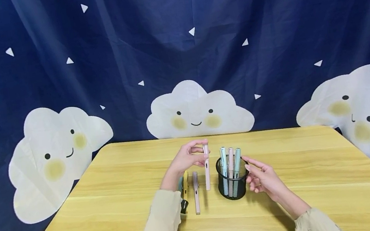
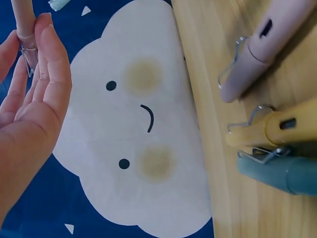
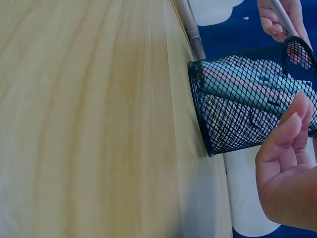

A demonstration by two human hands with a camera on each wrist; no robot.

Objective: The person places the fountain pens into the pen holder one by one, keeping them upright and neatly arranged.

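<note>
My left hand (image 1: 189, 158) pinches a pale pink pen (image 1: 207, 176) near its clip end and holds it upright left of the holder. In the left wrist view, thumb and fingertips surround that pen (image 2: 25, 25). A black mesh pen holder (image 1: 222, 187) stands on the table with a light blue pen (image 1: 223, 159), a pink pen (image 1: 230, 156) and a teal pen (image 1: 237, 159) inside. Beside its right side is my right hand (image 1: 264, 178), index finger extended to the rim, thumb near the mesh. Whether the thumb touches the holder is unclear.
Left of the holder, a mauve pen (image 1: 196, 193), a yellow pen (image 1: 185, 187) and a teal pen (image 2: 277, 171) lie on the wooden table (image 1: 114, 222). A dark blue curtain (image 1: 161, 55) with cloud prints hangs behind the table.
</note>
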